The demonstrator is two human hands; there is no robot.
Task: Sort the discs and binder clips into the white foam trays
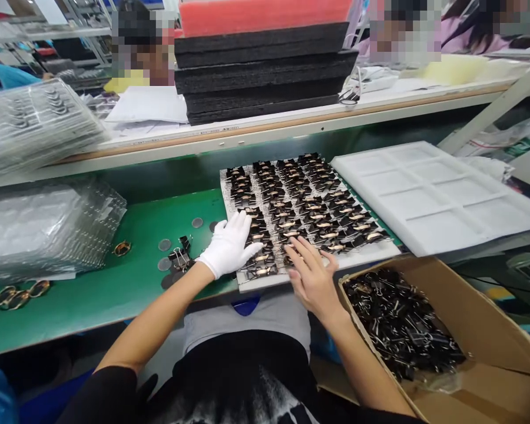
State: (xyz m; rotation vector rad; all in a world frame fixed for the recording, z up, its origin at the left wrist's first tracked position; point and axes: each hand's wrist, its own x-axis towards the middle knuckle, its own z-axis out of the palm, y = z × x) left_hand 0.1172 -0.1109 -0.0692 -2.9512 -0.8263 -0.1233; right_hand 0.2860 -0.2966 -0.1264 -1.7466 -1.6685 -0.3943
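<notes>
My left hand [228, 242], in a white glove, lies with fingers spread on the left edge of a white foam board [274, 279]. Rows of black binder clips [314, 203], gripping small gold-coloured pieces, cover this board. Bare and with fingers apart, my right hand [314, 277] is over the board's near edge, at the closest clips; whether it touches them I cannot tell. Left of the gloved hand, loose binder clips [181, 257] and grey discs [164, 264] lie on the green table [115, 300].
A cardboard box [481, 306] full of binder clips stands at the right. Behind it rests a white foam tray [450, 194]. Stacked clear plastic trays [48, 229] and gold rings [17, 298] are at left. Black foam sheets [265, 70] are piled on the shelf; people sit beyond.
</notes>
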